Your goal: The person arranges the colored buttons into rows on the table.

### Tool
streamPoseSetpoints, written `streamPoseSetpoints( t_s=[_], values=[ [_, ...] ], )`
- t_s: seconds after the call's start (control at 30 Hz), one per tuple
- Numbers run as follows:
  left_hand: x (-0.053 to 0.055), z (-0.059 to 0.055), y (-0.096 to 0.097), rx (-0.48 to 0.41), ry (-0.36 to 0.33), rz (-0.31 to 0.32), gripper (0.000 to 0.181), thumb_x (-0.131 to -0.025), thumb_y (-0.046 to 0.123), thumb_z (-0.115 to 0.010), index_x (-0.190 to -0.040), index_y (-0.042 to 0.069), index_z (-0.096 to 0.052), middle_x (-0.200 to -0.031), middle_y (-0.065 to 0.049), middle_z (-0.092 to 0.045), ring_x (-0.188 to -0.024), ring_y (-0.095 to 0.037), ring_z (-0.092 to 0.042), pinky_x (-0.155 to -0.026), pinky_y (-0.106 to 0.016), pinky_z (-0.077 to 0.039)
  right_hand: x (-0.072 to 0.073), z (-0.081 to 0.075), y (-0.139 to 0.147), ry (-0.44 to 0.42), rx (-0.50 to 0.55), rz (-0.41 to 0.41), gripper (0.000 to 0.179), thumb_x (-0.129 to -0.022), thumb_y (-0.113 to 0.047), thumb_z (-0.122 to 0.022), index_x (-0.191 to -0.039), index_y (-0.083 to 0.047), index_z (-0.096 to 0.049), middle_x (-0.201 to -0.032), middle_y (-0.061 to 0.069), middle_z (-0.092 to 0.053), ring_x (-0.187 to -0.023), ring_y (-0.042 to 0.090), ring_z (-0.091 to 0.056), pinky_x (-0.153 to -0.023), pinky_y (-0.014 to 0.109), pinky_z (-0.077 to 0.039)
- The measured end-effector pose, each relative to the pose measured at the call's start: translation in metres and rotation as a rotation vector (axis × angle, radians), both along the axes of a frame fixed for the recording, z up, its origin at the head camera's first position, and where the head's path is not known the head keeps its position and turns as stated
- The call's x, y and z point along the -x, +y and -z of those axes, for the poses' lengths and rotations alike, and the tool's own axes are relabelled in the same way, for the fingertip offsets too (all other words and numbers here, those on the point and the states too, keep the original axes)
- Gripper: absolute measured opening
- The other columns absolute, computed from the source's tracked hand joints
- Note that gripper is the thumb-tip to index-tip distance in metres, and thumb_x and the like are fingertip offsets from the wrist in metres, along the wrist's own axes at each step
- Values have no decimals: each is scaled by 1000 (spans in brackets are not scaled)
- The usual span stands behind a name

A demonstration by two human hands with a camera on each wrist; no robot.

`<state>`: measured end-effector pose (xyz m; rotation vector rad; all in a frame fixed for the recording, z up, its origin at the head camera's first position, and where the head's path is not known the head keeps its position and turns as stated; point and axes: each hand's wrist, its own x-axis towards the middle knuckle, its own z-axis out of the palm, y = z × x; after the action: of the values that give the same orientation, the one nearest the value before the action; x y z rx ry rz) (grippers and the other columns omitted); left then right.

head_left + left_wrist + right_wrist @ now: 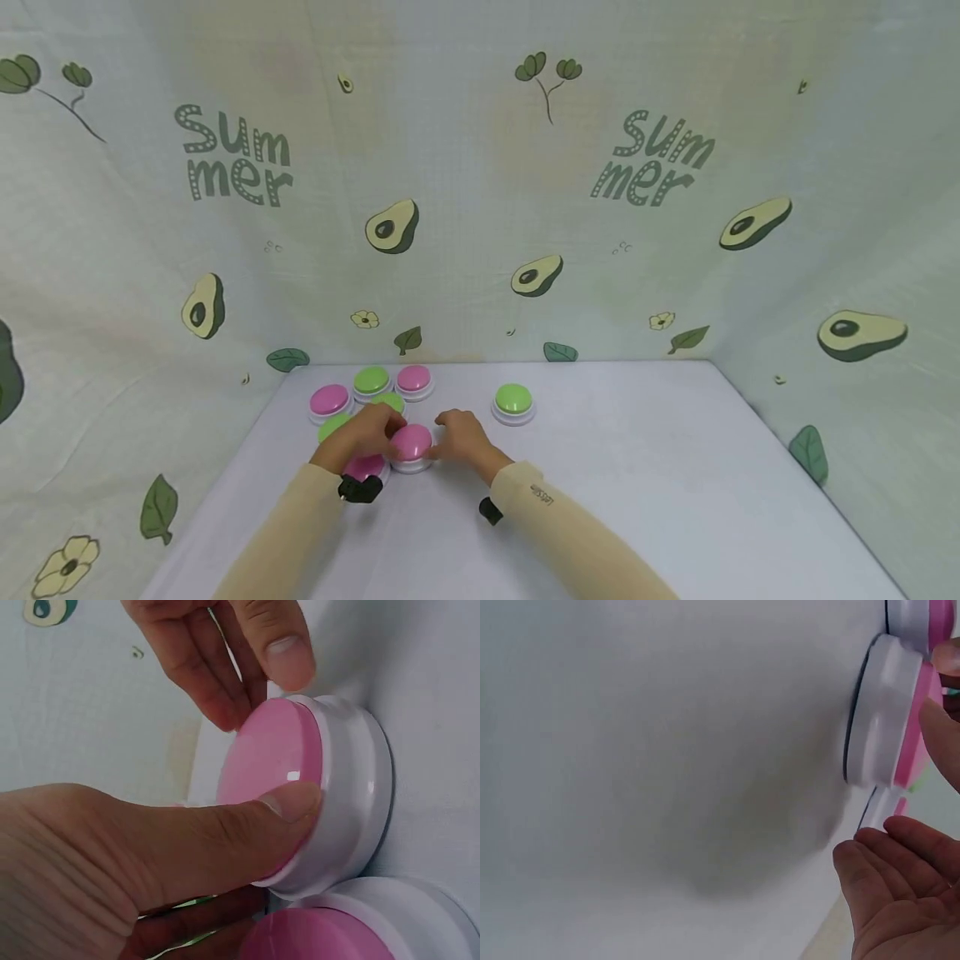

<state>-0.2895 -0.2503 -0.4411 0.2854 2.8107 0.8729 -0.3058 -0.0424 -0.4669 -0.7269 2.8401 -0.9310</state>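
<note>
While grasping one pink button [412, 442] on the table [637, 483] with the left hand [365, 433], reaching just beside it with the right hand [461, 438], unclenched. Farther out: three more pink buttons [330, 399] and three green buttons [371, 380] clustered leftward, one lone green button [513, 398] rightward.

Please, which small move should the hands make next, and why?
Probably the right hand should reach toward the lone green button: it stands apart on the right, while the pink button, touched by the left hand, already sits close beside another pink button.
</note>
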Motion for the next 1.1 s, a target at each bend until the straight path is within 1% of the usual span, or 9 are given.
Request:
streamPoseSetpoints(
  t_s=[0.03,0.17,0.33,0.4,0.53,0.67,0.83,0.93,1.1],
  values=[
    [0,0,-1,4,3,14,45,-76,0,-90,-119,-1,-76,-102,-4,-74,-96,-21,-66,-98,-47,-59,-1,1,-2,3,-2,-4,56,-78,-21,-92,-122,7,-71,-119,19,-74,-118,38,-66,-105,45,-54],
    [-2,3,-1,14,8,20,50,-73,0,-92,-120,-1,-75,-104,-5,-75,-99,-22,-67,-100,-49,-58,-4,5,-6,-1,13,-9,52,-76,-19,-93,-118,5,-74,-114,17,-76,-112,35,-68,-102,44,-56],
    [-4,3,-1,1,10,-8,51,-73,2,-93,-121,1,-76,-106,-5,-76,-99,-21,-67,-101,-50,-57,-6,4,-9,1,47,-4,46,-76,-17,-93,-114,3,-76,-108,13,-76,-103,28,-67,-97,40,-57],
    [-4,4,-1,-5,8,-29,51,-73,3,-94,-121,2,-76,-107,-4,-76,-100,-21,-67,-102,-50,-57,-7,5,-10,-3,58,7,46,-76,-17,-93,-115,2,-76,-107,12,-75,-101,26,-67,-95,40,-57],
    [-4,7,-4,-14,3,-63,53,-73,6,-95,-122,3,-76,-107,-4,-76,-102,-21,-68,-102,-50,-57,-8,9,-13,-24,87,29,54,-76,-17,-95,-121,3,-73,-112,14,-75,-107,29,-67,-99,42,-57],
    [-3,13,-8,-19,9,-68,53,-73,8,-96,-122,4,-77,-106,-3,-77,-100,-20,-68,-101,-50,-57,-10,13,-15,-54,117,31,59,-77,-18,-95,-127,3,-71,-117,14,-75,-114,31,-67,-104,44,-55],
    [-3,16,-8,-37,34,-59,53,-73,9,-97,-122,4,-77,-106,-3,-77,-100,-20,-69,-100,-51,-58,-12,12,-13,-75,152,28,56,-80,-15,-93,-128,2,-70,-118,13,-76,-115,30,-67,-104,44,-55],
    [-3,16,-6,-49,36,-68,53,-73,9,-97,-122,3,-77,-106,-4,-77,-101,-21,-69,-101,-51,-58,-13,11,-12,-79,165,28,55,-81,-13,-92,-129,3,-70,-120,14,-75,-117,30,-67,-105,45,-55],
    [-4,15,-2,-61,31,-93,53,-74,8,-96,-122,4,-77,-107,-4,-77,-103,-22,-69,-101,-50,-58,-11,10,-9,-76,205,34,52,-79,-11,-93,-125,2,-72,-121,14,-76,-119,31,-67,-106,47,-54]
  ],
)
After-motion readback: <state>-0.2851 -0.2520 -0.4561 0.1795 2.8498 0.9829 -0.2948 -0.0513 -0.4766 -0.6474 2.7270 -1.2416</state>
